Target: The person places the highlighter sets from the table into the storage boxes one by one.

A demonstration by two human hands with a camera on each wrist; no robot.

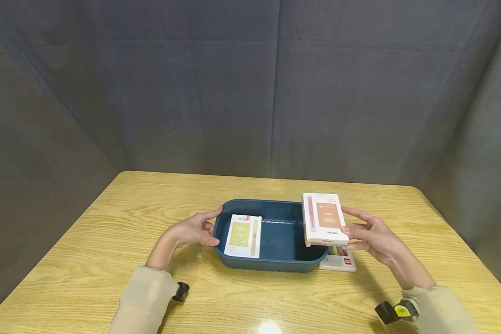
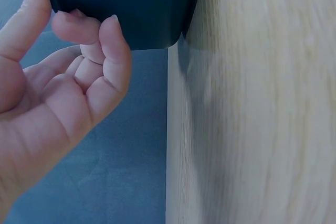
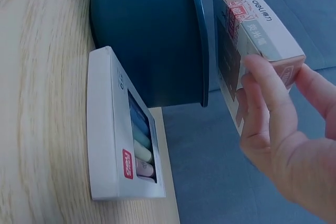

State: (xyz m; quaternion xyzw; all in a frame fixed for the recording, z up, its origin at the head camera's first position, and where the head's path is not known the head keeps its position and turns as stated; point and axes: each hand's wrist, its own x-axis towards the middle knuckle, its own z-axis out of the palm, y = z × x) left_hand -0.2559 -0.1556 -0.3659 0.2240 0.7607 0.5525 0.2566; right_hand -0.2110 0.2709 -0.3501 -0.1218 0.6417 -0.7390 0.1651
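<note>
A dark blue plastic bin [image 1: 281, 266] stands on the table, with a white and green box [image 1: 243, 235] lying flat inside at its left. My left hand [image 1: 197, 229] holds the left end of the bin, thumb at the rim and other fingers curled against the outer wall, as the left wrist view shows. A white and orange box of pens [image 1: 325, 218] is raised over the bin's right end. My right hand [image 1: 369, 235] grips this box by its right side, with the fingers under it in the right wrist view [image 3: 294, 135].
A white windowed box of colored pens [image 3: 105, 129] rests on the table just right of the bin, partly hidden by it in the head view. The wooden table [image 1: 158, 195] ends at a dark grey curtain [image 1: 191, 93] behind and at both sides.
</note>
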